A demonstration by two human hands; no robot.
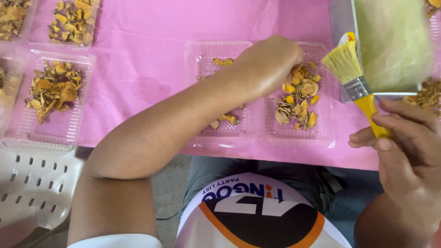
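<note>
My left hand [271, 62] reaches across over a clear plastic tray [321, 135], fingers curled down into its pile of dried yellow-orange slices [298, 103]; whether it grips any slices is hidden. Its forearm covers part of a second clear tray [202, 55] holding a few slices. My right hand [404, 147] holds a paintbrush [360, 87] by its yellow handle, the pale bristles pointing up-left beside a metal tray [342, 18] with a greenish, blurred surface.
A pink cloth [147, 69] covers the table. More clear trays of dried slices [53, 89] lie at the left and top left [71, 20]. A white perforated plastic chair [32, 188] stands at the lower left. More slices [427, 94] lie at the right edge.
</note>
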